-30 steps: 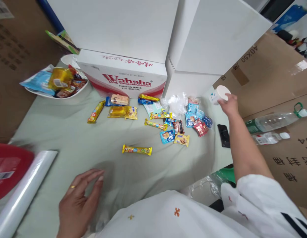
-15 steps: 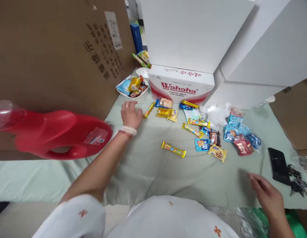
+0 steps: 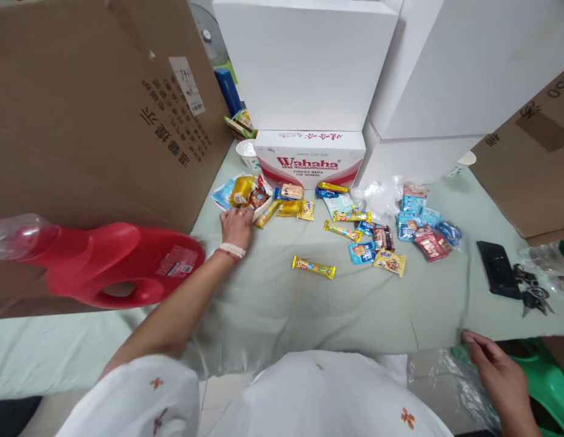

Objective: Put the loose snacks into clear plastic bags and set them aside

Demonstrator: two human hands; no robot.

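Note:
My left hand [image 3: 236, 230] is closed at the near rim of a white bowl [image 3: 269, 209], its fingers bent over the edge. Inside the bowl lie a blue packet [image 3: 222, 193], a yellow packet [image 3: 242, 189] and red-brown wrapped snacks [image 3: 258, 197]. Just right of the fingers, a yellow snack stick [image 3: 267, 214] lies against the bowl. Down at the table's front edge, my right hand [image 3: 498, 376] has thumb and forefinger together by the cloth; whether it pinches anything is hidden.
Several wrapped snacks [image 3: 361, 253] lie scattered across the green cloth [image 3: 264, 303], with a lone yellow stick [image 3: 313, 267] nearer me. A Wahaha carton [image 3: 309, 161] stands behind. A red jug [image 3: 127, 261] is at left; a black phone [image 3: 498, 269] and keys [image 3: 534, 297] are at right.
My left hand has come onto the bowl's rim, and the bowl has moved nearer to me, away from the second bowl behind it. My right hand is now at the table edge. The view has shifted.

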